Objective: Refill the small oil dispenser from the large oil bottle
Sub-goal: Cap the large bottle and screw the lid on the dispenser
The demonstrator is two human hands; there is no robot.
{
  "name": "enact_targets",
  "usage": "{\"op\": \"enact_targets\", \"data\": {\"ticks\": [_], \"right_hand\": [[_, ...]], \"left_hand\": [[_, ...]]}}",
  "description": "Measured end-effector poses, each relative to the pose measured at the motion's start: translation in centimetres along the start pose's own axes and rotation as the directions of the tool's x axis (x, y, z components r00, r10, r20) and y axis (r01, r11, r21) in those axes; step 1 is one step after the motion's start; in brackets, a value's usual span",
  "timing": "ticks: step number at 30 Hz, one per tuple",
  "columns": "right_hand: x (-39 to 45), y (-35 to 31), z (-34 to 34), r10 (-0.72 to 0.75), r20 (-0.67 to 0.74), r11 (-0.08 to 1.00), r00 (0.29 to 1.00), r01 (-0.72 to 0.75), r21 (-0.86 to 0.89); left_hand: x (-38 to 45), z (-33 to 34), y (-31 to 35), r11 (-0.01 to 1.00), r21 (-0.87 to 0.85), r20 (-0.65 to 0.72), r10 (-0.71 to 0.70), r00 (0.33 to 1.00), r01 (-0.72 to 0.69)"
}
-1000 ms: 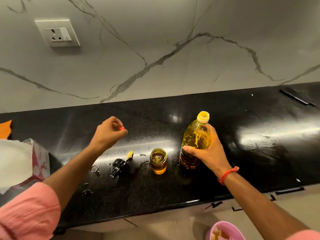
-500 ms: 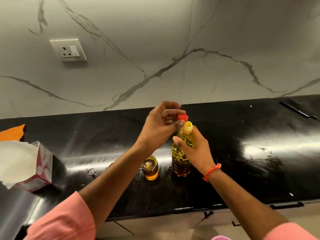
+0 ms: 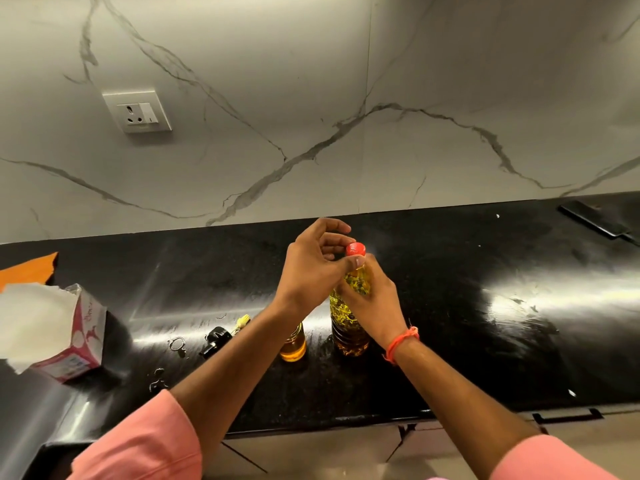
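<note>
The large oil bottle (image 3: 348, 329) stands upright on the black counter (image 3: 467, 323), holding yellow oil. My right hand (image 3: 372, 299) grips its upper body. A red cap (image 3: 355, 249) sits on the bottle's mouth, pinched by the thumb and fingers of my left hand (image 3: 313, 268). Just left of the bottle stands the small oil dispenser (image 3: 293, 344), a glass jar of amber oil, its top hidden behind my left forearm. Its black pump top (image 3: 216, 339) with a yellow tip lies on the counter further left.
A pink and white box (image 3: 74, 344) with white paper sits at the left edge, an orange item (image 3: 31, 268) behind it. A small metal ring (image 3: 176, 344) lies near the pump top. A dark flat object (image 3: 595, 221) lies at the far right. A wall socket (image 3: 137, 111) is above.
My left hand came from the left with the red cap and set it on the bottle's mouth. The bottle and right hand stayed in place while the camera view shifted.
</note>
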State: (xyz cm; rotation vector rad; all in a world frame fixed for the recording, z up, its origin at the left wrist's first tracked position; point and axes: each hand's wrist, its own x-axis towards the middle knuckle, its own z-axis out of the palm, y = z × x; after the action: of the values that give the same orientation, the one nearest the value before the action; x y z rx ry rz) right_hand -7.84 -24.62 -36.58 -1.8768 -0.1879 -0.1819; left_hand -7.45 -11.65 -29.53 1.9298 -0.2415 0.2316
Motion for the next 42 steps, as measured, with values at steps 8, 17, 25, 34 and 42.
{"op": "enact_targets", "data": {"ticks": [8, 17, 25, 34, 42], "right_hand": [[0.1, 0.2, -0.1, -0.016, 0.008, 1.0, 1.0, 0.016, 0.01], [0.3, 0.2, -0.3, -0.018, -0.008, 1.0, 1.0, 0.018, 0.011], [0.2, 0.1, 0.0, -0.011, 0.015, 1.0, 1.0, 0.011, 0.002], [0.2, 0.3, 0.2, 0.004, 0.004, 1.0, 1.0, -0.004, -0.005], [0.1, 0.2, 0.1, -0.007, -0.002, 1.0, 1.0, 0.007, -0.027]], "left_hand": [[0.1, 0.5, 0.1, 0.999, 0.047, -0.02, -0.017, 1.0, 0.018], [0.5, -0.3, 0.1, 0.996, -0.047, 0.176, -0.065, 0.982, 0.075], [0.4, -0.3, 0.6, 0.986, 0.137, 0.227, -0.12, 0.966, 0.091], [0.6, 0.5, 0.4, 0.962, 0.251, -0.048, -0.104, 0.993, 0.112], [1.0, 0.3, 0.2, 0.981, 0.182, 0.03, -0.073, 0.997, 0.066]]}}
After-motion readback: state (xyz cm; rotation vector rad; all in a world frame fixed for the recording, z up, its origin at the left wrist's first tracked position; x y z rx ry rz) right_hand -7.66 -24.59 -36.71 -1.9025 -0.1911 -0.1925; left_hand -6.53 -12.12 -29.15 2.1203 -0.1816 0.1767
